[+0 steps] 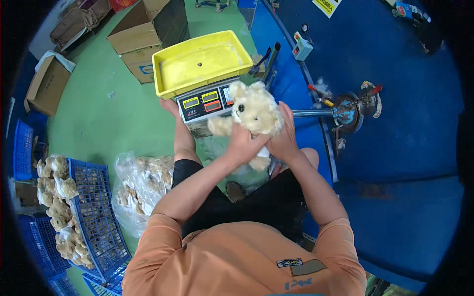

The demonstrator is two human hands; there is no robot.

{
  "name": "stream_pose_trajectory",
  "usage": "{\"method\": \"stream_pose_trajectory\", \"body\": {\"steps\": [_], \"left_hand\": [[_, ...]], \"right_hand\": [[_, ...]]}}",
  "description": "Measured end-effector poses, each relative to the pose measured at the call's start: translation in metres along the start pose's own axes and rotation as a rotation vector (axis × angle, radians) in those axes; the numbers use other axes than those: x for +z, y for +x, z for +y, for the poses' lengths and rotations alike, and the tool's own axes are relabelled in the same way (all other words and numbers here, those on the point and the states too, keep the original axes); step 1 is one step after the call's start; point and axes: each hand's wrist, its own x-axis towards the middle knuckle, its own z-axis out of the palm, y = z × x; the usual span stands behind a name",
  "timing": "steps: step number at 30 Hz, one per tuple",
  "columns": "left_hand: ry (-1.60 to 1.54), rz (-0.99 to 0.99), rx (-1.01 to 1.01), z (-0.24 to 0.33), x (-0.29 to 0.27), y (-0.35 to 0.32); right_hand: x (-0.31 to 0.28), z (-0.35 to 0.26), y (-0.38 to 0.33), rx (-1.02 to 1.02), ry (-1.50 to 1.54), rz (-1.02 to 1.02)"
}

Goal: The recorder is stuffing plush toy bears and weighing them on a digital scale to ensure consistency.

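Seated person, both hands up on a cream plush bear (253,109) held over the lap, just in front of a digital scale (205,104) w/ yellow tray (200,61) on top. Left hand (243,144) closed round the bear's lower body from the left; right hand (285,135) wrapped on its right side/back, fingers curled in, both gripping the toy. Bear is upright, face toward cam, just off the end of the metal tube (311,112) coming from the blue machine (385,123); can't tell if touching. Looks like stuffing/shaping work: best to keep a firm 2-hand hold, squeeze evenly so filling spreads, keep the opening lined w/ the tube, don't crush the head. Hard to see: bear's back and any seam opening hidden by right hand; legs mostly behind left wrist. Scale readout too small. On the green floor left: clear bag of plush pieces (140,185), blue crate (94,212) w/ more plush along its rim, cardboard boxes (148,34) further off. Fisheye rim cuts off far edges; bits stuck on machine unclear.
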Motion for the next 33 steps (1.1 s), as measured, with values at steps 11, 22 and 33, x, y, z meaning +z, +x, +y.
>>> {"method": "stream_pose_trajectory", "body": {"steps": [11, 22, 33], "left_hand": [[0.063, 0.027, 0.084, -0.005, 0.005, 0.001], [0.131, -0.228, 0.163, 0.018, -0.085, 0.029], [1.298, -0.029, 0.075, -0.094, -0.181, 0.139]], "right_hand": [[-0.004, 0.008, -0.007, 0.082, -0.034, -0.076], [-0.030, 0.007, 0.034, 0.049, -0.068, -0.427], [-0.023, 0.020, 0.041, 0.150, -0.192, -0.286]]}}
